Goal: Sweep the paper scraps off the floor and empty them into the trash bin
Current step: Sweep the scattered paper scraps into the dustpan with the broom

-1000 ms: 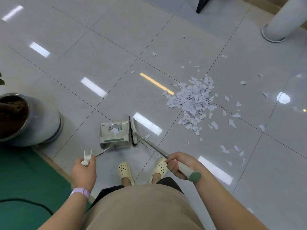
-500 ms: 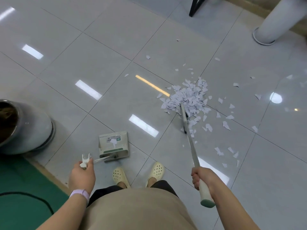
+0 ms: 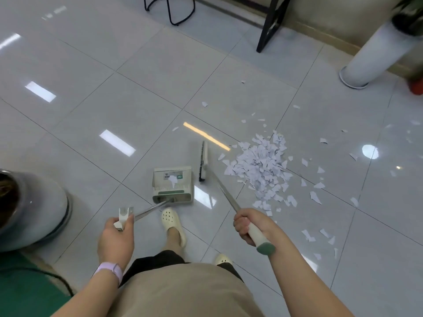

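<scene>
- The right hand (image 3: 246, 226) clenched the broom handle (image 3: 231, 200); the left hand (image 3: 115, 239) gripped the dustpan handle (image 3: 146, 210).
- The paper scraps (image 3: 261, 168) lay heaped on the glossy tile floor (image 3: 142, 92), right of the broom head (image 3: 203, 164).
- A hard stroke would likely have scattered the thin, light scraps past the boxy plastic dustpan (image 3: 172, 185).
- The trash bin was not identifiable.

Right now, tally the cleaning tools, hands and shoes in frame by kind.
Broom: 1
Dustpan: 1
Hands: 2, left hand holds the dustpan handle, right hand grips the broom handle
Shoes: 2, one forward, one partly hidden
Total: 6
</scene>
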`<state>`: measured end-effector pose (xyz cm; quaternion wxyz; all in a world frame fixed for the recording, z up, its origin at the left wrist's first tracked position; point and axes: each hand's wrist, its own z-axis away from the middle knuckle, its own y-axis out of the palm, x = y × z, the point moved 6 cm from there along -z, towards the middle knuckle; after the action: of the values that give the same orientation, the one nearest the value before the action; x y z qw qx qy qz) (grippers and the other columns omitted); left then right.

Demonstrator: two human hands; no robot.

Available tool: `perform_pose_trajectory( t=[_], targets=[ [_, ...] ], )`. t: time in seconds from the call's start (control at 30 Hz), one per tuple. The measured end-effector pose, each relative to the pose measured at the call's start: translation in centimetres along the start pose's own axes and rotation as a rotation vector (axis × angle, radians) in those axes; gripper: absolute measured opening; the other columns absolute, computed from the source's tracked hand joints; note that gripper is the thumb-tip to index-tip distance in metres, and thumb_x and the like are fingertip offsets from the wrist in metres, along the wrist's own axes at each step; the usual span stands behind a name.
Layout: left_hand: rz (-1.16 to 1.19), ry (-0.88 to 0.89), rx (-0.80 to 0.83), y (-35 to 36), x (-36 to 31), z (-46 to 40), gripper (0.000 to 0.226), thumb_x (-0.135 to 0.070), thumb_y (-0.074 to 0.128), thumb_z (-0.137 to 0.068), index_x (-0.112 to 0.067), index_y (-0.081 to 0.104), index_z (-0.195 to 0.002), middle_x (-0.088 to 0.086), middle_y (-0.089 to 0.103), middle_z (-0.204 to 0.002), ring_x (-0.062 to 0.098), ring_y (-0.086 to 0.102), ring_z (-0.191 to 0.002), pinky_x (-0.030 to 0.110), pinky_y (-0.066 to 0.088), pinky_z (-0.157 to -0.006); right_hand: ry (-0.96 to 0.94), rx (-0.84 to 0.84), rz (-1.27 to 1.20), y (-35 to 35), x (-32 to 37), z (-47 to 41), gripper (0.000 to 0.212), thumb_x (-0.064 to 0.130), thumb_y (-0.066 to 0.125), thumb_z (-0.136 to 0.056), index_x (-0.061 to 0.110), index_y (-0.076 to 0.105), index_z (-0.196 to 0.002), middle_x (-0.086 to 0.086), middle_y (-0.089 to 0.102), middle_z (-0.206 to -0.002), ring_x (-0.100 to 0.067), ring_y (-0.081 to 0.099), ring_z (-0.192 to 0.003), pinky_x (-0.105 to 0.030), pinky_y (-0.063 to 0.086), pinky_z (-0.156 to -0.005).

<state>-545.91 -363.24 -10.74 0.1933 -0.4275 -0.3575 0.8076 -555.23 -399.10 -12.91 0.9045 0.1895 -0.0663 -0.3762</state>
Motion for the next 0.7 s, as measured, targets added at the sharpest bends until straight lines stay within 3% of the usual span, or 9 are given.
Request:
perform_pose_trajectory(
  t=[0.2,0.33,0.43,0.57,0.7],
  targets=[
    [0.029,0.025,0.014,-1.8,-4.2,-12.4,0.034,-0.05,0.061,-0.095,-0.016,0.059,-0.09,0.009,0.066,-0.077,0.034,0.062,-0.073,0.042,0.05,-0.067,-0.004,-0.02,-0.035,6.7,5.0,-7.0,0.025,0.0,0.048,-0.091,0.015,0.041,-0.072,0.004,0.035,-0.046,-0.007,0.034,-0.031,-0.016,0.035,-0.029],
    [-0.061,0.09,0.068,-2.8,-7.3,-18.5,0.034,-0.046,0.062,-0.096,-0.012,0.059,-0.093,0.01,0.066,-0.079,0.038,0.061,-0.077,0.044,0.052,-0.072,-0.076,-0.113,-0.241,5.5,8.1,-7.7,0.019,0.0,0.048,-0.09,0.014,0.042,-0.08,0.004,0.035,-0.044,-0.008,0.035,-0.028,-0.018,0.036,-0.027],
    [-0.171,0.138,0.134,-2.4,-8.8,-20.7,0.032,-0.042,0.061,-0.097,-0.011,0.057,-0.091,0.011,0.062,-0.075,0.038,0.055,-0.072,0.039,0.042,-0.064,-0.133,-0.282,-0.337,2.9,9.5,-6.0,0.017,0.001,0.046,-0.092,0.013,0.042,-0.081,0.004,0.036,-0.043,-0.008,0.035,-0.027,-0.018,0.033,-0.026],
    [-0.21,0.172,0.19,-1.5,-10.5,-23.1,0.035,-0.045,0.058,-0.098,-0.013,0.053,-0.083,0.013,0.061,-0.071,0.038,0.053,-0.067,0.037,0.037,-0.058,-0.204,-0.497,-0.227,2.1,11.6,-4.1,0.018,-0.003,0.045,-0.09,0.011,0.044,-0.08,0.001,0.036,-0.044,-0.009,0.034,-0.027,-0.016,0.032,-0.028],
    [-0.169,0.157,0.189,-1.6,-11.8,-26.3,0.031,-0.041,0.059,-0.099,-0.013,0.055,-0.086,0.013,0.06,-0.075,0.04,0.053,-0.072,0.04,0.042,-0.066,-0.308,-0.583,-0.141,6.6,12.7,-4.2,0.019,-0.006,0.045,-0.088,0.009,0.045,-0.075,-0.002,0.039,-0.045,-0.011,0.035,-0.03,-0.015,0.032,-0.032]
  ],
)
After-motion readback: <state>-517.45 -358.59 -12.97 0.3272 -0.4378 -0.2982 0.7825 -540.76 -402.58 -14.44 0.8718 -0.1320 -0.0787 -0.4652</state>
